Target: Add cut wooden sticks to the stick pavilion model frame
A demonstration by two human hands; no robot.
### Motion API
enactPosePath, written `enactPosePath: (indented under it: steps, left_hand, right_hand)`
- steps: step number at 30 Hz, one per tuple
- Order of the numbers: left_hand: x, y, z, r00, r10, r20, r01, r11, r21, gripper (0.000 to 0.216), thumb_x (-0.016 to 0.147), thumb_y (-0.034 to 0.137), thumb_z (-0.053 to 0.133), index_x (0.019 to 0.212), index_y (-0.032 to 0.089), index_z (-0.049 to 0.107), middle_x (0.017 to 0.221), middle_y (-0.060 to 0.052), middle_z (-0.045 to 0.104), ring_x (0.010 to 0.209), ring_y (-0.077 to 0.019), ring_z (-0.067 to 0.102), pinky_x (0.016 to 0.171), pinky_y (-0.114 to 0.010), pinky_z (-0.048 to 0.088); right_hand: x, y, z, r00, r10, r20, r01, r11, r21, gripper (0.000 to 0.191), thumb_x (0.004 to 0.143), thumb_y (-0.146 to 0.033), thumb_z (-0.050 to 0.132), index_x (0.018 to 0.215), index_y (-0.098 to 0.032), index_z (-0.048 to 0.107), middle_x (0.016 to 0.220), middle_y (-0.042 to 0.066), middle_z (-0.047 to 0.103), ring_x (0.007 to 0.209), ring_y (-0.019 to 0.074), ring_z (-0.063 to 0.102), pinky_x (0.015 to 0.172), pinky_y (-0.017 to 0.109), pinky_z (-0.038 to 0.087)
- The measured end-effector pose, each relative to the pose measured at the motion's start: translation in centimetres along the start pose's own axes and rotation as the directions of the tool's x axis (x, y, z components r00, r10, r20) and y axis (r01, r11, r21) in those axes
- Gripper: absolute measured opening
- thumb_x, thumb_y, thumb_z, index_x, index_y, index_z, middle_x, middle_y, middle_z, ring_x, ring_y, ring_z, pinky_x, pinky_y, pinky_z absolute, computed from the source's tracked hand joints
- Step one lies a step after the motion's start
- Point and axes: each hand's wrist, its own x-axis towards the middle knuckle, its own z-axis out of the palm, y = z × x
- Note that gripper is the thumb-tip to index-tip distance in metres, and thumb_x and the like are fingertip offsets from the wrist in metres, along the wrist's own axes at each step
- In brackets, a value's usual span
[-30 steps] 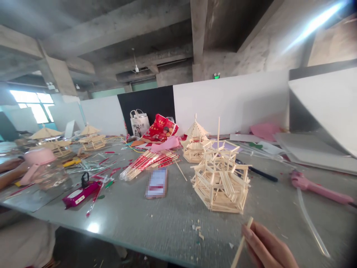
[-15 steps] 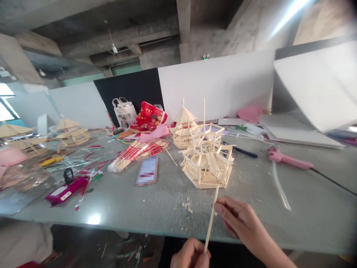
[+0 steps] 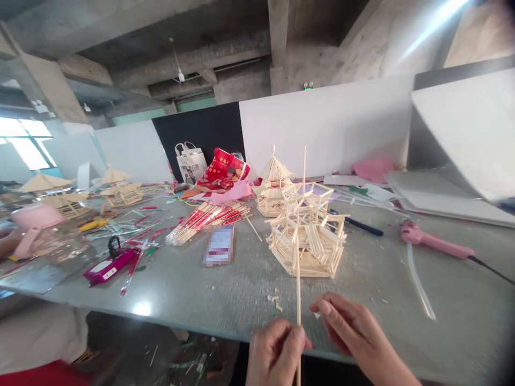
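My left hand (image 3: 276,351) pinches a thin pale wooden stick (image 3: 298,300) near the table's front edge. The stick stands nearly upright in view, its upper end overlapping the front of a wooden-stick pavilion model (image 3: 308,236). To the right of the stick, my right hand (image 3: 354,327) is loosely curled, apart from the stick, with nothing visible in its fingers. The model has railings, posts and a tall thin stick (image 3: 304,166) rising from it. Behind it stands another stick model (image 3: 274,171) with a pointed roof.
A pink glue gun (image 3: 436,241) with a clear glue stick lies right. A phone (image 3: 219,245), bundled sticks (image 3: 201,222) and a magenta power strip (image 3: 110,266) lie left. A dark-handled tool (image 3: 364,226) is behind the model. Scraps (image 3: 276,300) dot the table. At far left, part of another person shows.
My right hand has let go of the stick. My left hand has risen slightly and turned the stick more upright, gripping it farther along its length. The view has shifted a little left.
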Motion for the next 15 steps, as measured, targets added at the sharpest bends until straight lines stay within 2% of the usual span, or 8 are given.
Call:
enactPosePath:
  steps: [3, 5, 9, 15]
  left_hand:
    - [0.9, 1.4, -0.1, 0.985, -0.116, 0.13, 0.138, 0.975, -0.176, 0.045, 0.078, 0.058, 0.053, 0.069, 0.015, 0.059, 0.039, 0.008, 0.031, 0.035, -0.0052, 0.022, 0.037, -0.02, 0.014]
    - [1.3, 1.8, -0.2, 0.977, -0.13, 0.167, 0.163, 0.965, -0.206, 0.042, 0.08, 0.055, 0.053, 0.071, 0.014, 0.06, 0.039, 0.008, 0.033, 0.033, -0.0044, 0.021, 0.035, -0.019, 0.013]
    - [1.4, 2.1, -0.5, 0.977, -0.073, 0.198, 0.116, 0.969, -0.218, 0.035, 0.085, 0.045, 0.05, 0.072, 0.013, 0.06, 0.04, 0.008, 0.033, 0.035, -0.0043, 0.024, 0.035, -0.018, 0.016]
    - [1.6, 2.7, -0.6, 0.989, -0.015, 0.144, 0.045, 0.976, -0.212, 0.031, 0.088, 0.039, 0.049, 0.075, 0.013, 0.061, 0.043, 0.008, 0.035, 0.038, -0.0039, 0.028, 0.037, -0.017, 0.019]
  right_hand:
    - [-0.1, 0.1, 0.0, 1.0, -0.02, -0.004, 0.02, 0.999, -0.029, 0.042, 0.092, -0.048, 0.038, 0.065, -0.017, 0.046, 0.053, -0.005, 0.037, 0.05, 0.0078, 0.033, 0.048, 0.021, 0.026]
    - [-0.1, 0.1, -0.1, 1.0, -0.014, 0.007, 0.015, 0.999, -0.032, 0.042, 0.092, -0.048, 0.038, 0.065, -0.017, 0.046, 0.053, -0.005, 0.036, 0.05, 0.0079, 0.032, 0.048, 0.021, 0.026]
    - [-0.3, -0.1, -0.3, 1.0, -0.03, 0.005, 0.031, 0.999, -0.022, 0.038, 0.092, -0.046, 0.041, 0.067, -0.017, 0.046, 0.055, -0.005, 0.038, 0.051, 0.0077, 0.033, 0.048, 0.02, 0.026]
    - [-0.4, -1.2, -0.6, 1.0, 0.002, 0.03, -0.002, 1.0, 0.009, 0.037, 0.091, -0.047, 0.041, 0.075, -0.016, 0.055, 0.056, -0.004, 0.04, 0.052, 0.0087, 0.036, 0.049, 0.021, 0.029]
